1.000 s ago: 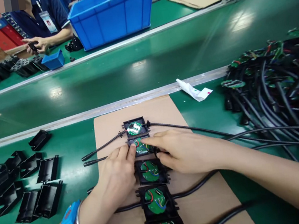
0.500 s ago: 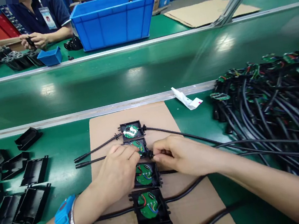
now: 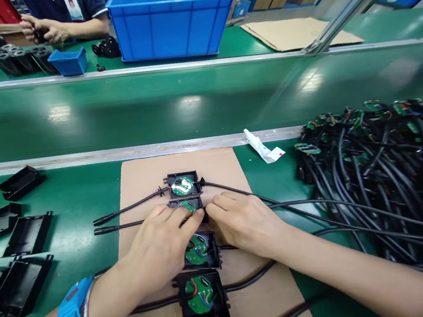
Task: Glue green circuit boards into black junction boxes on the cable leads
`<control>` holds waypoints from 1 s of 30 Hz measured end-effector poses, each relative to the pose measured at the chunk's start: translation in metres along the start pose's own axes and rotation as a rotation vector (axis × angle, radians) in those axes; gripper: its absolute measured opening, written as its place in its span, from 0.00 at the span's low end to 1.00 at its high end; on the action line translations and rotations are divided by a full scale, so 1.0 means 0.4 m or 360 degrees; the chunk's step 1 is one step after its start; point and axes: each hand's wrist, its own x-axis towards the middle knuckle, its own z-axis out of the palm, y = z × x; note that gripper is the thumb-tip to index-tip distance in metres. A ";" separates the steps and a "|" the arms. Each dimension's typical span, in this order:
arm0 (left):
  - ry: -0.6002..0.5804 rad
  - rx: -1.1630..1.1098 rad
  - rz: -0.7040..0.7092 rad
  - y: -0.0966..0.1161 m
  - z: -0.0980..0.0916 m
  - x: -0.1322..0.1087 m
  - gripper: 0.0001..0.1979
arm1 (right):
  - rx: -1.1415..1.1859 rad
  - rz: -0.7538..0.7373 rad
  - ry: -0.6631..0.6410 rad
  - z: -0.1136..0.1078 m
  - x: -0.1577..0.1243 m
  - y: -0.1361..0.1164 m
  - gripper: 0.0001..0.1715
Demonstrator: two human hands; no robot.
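A column of open black plastic boxes, each with a round green circuit board inside, runs down a cardboard sheet (image 3: 261, 278). My left hand (image 3: 161, 245) is closed over the second box (image 3: 186, 202) from the top, its fingertips at the right end, hiding much of it. Against that same end, my right hand (image 3: 245, 222) has its fingers curled round the black cable (image 3: 282, 204); the gripped part is hidden. Just above sits the top box (image 3: 183, 185), with white paste on its board. Nearer me are a third box (image 3: 201, 250) and a fourth box (image 3: 202, 297).
Empty black boxes (image 3: 28, 234) lie at the left. A large heap of cables with boards (image 3: 376, 171) fills the right. A crumpled white wrapper (image 3: 263, 146) lies by the metal rail. Across the bench, a co-worker's hands (image 3: 41, 31) hold a black part beside a blue bin (image 3: 175, 23).
My right hand has moved in against the box's right end, and its fingers have turned down out of sight. My left fingers have shifted toward that end. The camera view has shifted slightly.
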 end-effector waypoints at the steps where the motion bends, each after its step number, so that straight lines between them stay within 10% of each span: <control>1: 0.0004 0.0057 -0.0002 0.005 0.002 0.001 0.23 | -0.0037 -0.0047 -0.0005 0.004 0.002 -0.003 0.13; 16: 0.0072 0.0188 -0.0095 0.021 -0.003 0.005 0.20 | 0.0499 0.0062 0.0121 0.044 0.005 0.042 0.10; 30: 0.0063 0.0140 -0.0072 0.024 0.008 0.004 0.23 | 0.0011 0.0126 0.0280 0.070 -0.021 -0.018 0.14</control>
